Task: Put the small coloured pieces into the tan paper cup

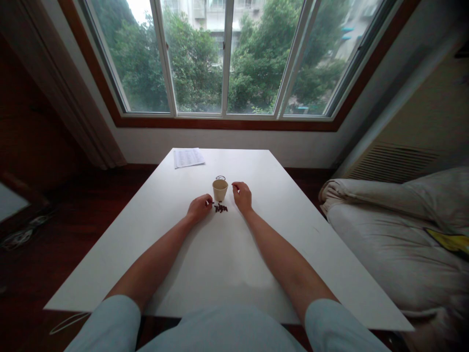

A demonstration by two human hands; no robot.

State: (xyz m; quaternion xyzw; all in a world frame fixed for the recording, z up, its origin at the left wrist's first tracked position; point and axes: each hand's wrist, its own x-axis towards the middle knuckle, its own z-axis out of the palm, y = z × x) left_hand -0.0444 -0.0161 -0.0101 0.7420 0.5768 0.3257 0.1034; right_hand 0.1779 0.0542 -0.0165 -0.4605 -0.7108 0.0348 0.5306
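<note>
A tan paper cup (220, 191) stands upright between my two hands on the white table. Just in front of it lies a small heap of dark brown, bean-sized pieces (221, 209). My left hand (200, 208) rests at the left of the heap, fingers curled together, with a tiny dark bit showing at the fingertips. To the right of the cup, apart from it, my right hand (242, 195) is closed with thumb and forefinger close together; anything in that pinch is too small to see. Behind the cup lies a thin dark loop (220, 177), partly hidden by its rim.
Printed sheets of paper (188, 158) lie at the far left corner of the white table (227, 264). A wide window (225, 58) is beyond the far edge. On the right is a sofa (381, 239) with a light cover; a curtain (69, 88) hangs at left.
</note>
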